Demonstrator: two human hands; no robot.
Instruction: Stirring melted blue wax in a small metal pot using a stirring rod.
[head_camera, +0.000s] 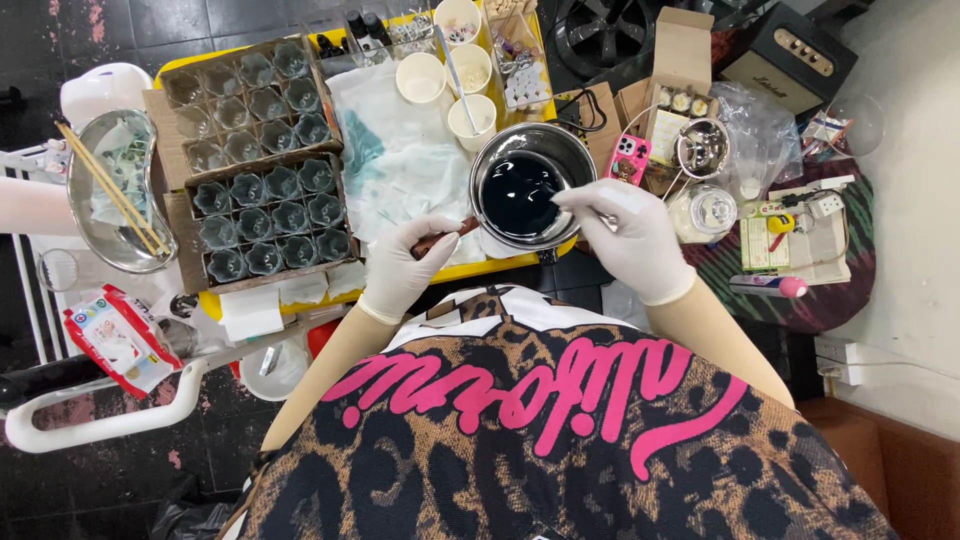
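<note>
From above: left hand grips the brown handle of the steel pot, dark liquid inside; right hand has its fingers pinched on a stirrer at the rim. Stirring stage, I'd say; steadiness matters next.

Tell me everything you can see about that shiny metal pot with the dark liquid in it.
The metal pot is round and shiny, like steel, standing upright on the yellow tray beside a stained white cloth. It holds a dark, almost black glossy liquid. A brown handle juts from its near-left side, gripped by the gloved left hand. The gloved right hand reaches over its right rim, fingers pinched above the liquid; what they hold is unclear.
</note>
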